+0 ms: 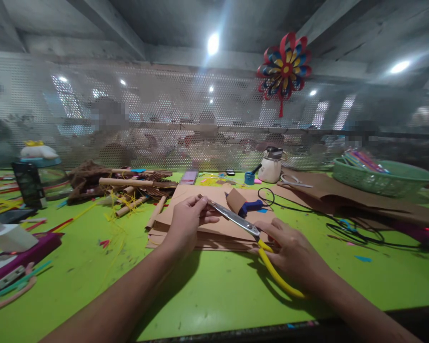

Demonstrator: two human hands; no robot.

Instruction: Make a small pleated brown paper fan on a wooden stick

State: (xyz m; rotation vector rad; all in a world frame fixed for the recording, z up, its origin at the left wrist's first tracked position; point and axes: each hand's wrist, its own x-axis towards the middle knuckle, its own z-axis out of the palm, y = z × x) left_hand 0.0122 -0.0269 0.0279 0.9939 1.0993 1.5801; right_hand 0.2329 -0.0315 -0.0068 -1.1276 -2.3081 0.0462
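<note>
My right hand point(289, 245) grips a pair of scissors point(236, 220) with yellow handles, its blades pointing up and left. At the blade tips, my left hand point(188, 216) has thumb and forefinger pinched together; a small brown bit shows there, too little to identify. Both hands are above a stack of brown paper sheets point(186, 193). On that stack, just beyond the blades, lies a blue-handled glue gun point(252, 206) with brown paper around its front and a black cord.
Brown paper rolls and fringed pieces point(128, 183) are heaped at left. A purple power strip point(43, 247) sits at the near left. At the back are a white bottle point(270, 166), a blue pot point(249, 178) and a green basket point(372, 181). Cord loops point(357, 233) cross the right side.
</note>
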